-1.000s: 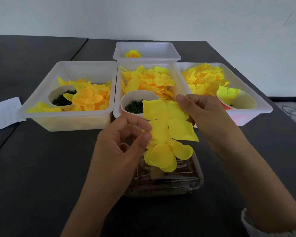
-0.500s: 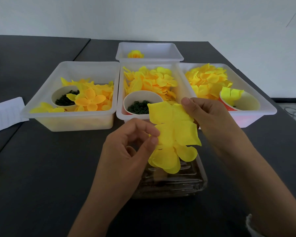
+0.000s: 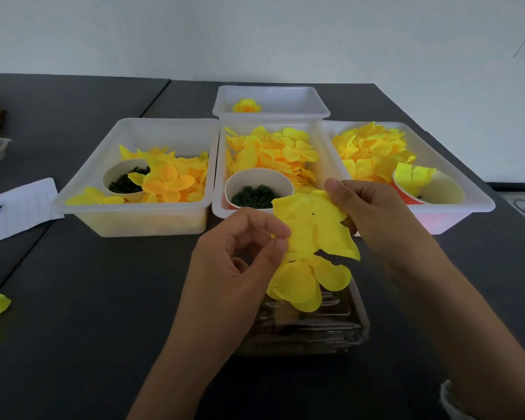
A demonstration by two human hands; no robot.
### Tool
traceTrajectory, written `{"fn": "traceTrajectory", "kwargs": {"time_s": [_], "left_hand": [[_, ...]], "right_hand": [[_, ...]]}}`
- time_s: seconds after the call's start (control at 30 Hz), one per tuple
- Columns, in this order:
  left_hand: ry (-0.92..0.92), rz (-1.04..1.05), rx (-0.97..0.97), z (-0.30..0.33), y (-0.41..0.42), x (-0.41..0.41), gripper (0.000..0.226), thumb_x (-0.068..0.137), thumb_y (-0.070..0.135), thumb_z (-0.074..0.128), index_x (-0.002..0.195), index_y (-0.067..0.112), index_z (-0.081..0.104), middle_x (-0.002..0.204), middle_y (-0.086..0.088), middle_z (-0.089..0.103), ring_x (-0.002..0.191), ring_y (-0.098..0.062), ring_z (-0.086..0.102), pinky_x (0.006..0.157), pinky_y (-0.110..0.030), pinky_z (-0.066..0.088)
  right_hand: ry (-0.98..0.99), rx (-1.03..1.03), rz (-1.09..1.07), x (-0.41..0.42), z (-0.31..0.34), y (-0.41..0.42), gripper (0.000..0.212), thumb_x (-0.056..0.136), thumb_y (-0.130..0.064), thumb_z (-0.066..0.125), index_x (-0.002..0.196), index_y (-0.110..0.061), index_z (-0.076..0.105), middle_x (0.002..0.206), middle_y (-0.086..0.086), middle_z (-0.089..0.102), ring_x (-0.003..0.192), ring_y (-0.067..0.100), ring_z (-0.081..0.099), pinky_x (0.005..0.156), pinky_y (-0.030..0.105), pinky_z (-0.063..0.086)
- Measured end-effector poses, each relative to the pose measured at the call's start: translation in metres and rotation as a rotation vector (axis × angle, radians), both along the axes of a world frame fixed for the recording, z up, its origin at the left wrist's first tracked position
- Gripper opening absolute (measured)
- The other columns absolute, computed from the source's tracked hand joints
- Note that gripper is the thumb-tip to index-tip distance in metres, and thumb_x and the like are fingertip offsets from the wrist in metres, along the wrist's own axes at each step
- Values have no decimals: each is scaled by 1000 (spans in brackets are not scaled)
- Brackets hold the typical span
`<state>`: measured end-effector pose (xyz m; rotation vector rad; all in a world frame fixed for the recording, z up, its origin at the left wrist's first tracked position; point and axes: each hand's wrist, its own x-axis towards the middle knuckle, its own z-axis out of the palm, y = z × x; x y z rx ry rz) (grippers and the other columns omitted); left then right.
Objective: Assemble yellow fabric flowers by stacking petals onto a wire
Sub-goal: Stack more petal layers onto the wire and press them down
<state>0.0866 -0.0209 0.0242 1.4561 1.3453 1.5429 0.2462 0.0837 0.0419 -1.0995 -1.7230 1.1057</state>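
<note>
A: What sits nearest, under the grip?

B: A clear ribbed box [image 3: 315,325], glossy plastic, on the dark matte table [image 3: 73,298]. Directly above it hangs the flower [image 3: 300,283], rounded soft petals drooping.

A: And the grip itself?

B: The left hand [image 3: 237,268] pinches thumb to forefinger at the left edge of the petal layer [image 3: 312,225]; the other fingers curl loosely. The right hand [image 3: 373,216] pinches the layer's top right edge, thumb on the front, fingers behind. The layer is thin, matte fabric, four-lobed, slightly crumpled, with a small dark hole at its centre. It sits just above the flower, touching it.

A: The wire?

B: I can't see it; the petals hide it.

A: So how should this step go?

B: I'd keep the layer stretched flat between both pinches so the hole stays open, line that hole up with the wire tip, then slide it down squarely. The fabric is limp and may fold over the hole.

A: Beyond the grip?

B: Three white translucent trays [image 3: 134,213] heaped with loose petals, holding paper cups [image 3: 258,180] of small dark green rings. Farthest, a smaller tray [image 3: 270,113] holds one finished bloom [image 3: 246,106].
</note>
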Motion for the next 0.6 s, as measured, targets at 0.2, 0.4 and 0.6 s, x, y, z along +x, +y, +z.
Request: {"fn": "traceTrajectory", "kwargs": {"time_s": [0.2,0.4,0.6], "left_hand": [[-37,-23,-22,-2,3,-5,10,83,24,63,85,30,70,82,-9,69,84,-41,62,76,-63,51],[-5,-39,-74,-10,2,-10,9,89,18,65,85,24,69,80,2,71,78,-13,68,73,-30,57],[155,83,-67,-10,-6,-6,9,85,22,61,85,31,64,70,6,65,65,-8,59,59,-16,48]], "right_hand": [[-20,31,-10,2,2,-2,74,78,-54,48,85,20,52,65,20,41,60,20,34,60,27,33],[-80,40,-62,11,-6,-7,68,81,-50,52,87,18,57,74,38,49,60,31,42,64,38,42],[-179,71,-97,16,-24,-10,47,93,-38,55,61,-4,49,51,-3,38,46,4,32,50,16,30]]}}
